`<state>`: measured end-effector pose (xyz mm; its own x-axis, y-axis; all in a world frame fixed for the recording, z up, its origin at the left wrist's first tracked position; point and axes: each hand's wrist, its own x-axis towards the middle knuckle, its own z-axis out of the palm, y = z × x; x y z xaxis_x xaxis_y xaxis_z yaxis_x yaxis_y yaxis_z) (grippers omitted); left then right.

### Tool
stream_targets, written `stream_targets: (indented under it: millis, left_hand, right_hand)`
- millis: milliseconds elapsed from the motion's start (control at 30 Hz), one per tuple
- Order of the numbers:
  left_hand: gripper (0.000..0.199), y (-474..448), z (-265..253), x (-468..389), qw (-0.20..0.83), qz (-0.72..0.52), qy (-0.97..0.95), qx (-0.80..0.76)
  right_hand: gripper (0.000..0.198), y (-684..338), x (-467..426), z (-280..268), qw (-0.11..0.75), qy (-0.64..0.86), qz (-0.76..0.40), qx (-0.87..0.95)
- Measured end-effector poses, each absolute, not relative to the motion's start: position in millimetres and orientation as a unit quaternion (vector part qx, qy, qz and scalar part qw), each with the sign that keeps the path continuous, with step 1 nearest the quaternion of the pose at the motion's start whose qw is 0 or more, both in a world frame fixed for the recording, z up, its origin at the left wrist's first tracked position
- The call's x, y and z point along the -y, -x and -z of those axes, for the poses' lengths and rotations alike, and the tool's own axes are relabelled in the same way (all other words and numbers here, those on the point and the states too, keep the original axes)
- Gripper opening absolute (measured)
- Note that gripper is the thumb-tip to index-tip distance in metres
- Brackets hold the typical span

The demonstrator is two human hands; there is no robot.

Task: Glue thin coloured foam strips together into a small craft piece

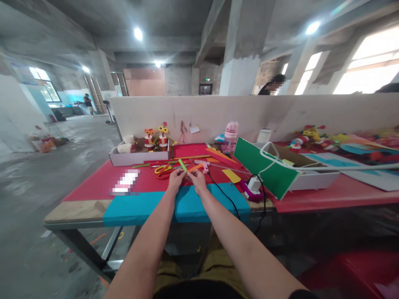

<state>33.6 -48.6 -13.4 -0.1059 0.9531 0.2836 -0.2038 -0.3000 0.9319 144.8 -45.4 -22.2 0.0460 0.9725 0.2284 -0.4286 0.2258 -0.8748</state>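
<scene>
My left hand [176,179] and my right hand [198,181] meet fingertip to fingertip over a blue sheet [134,207] at the table's front edge. Both are closed in a pinch. A light green strip [182,165] rises up and left from between the fingertips. An orange strip [195,168] slants up and right behind my right fingers. Where the two strips meet is partly hidden by the fingers. Just beyond lie yellow-handled scissors [163,170] and a pink glue gun [203,165], whose black cord runs toward me past my right wrist.
A white tray [140,158] holds cups and red-and-yellow figures. At right are a purple power strip [251,192], a green board [264,168] leaning on a box, and a yellow piece [231,175]. A pink bottle [230,136] stands by the partition [202,112]. A person [272,85] is behind it.
</scene>
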Motion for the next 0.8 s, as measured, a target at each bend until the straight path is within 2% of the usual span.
stream_targets:
  millis: [367,500,800]
  left_hand:
    - [0.036,-34.1,14.4,48.1,0.466,-0.641,-0.480,-0.376]
    - [0.037,-35.5,12.7,49.6,0.459,-0.636,-0.494,-0.374]
    - [0.035,-32.2,17.8,45.5,0.445,-0.638,-0.489,-0.394]
  right_hand:
    - [0.038,-143.4,52.8,14.8,0.652,0.313,-0.542,0.428]
    - [0.037,-144.3,51.6,15.1,0.667,0.320,-0.534,0.410]
    - [0.029,-144.1,50.8,16.5,0.640,0.309,-0.557,0.430]
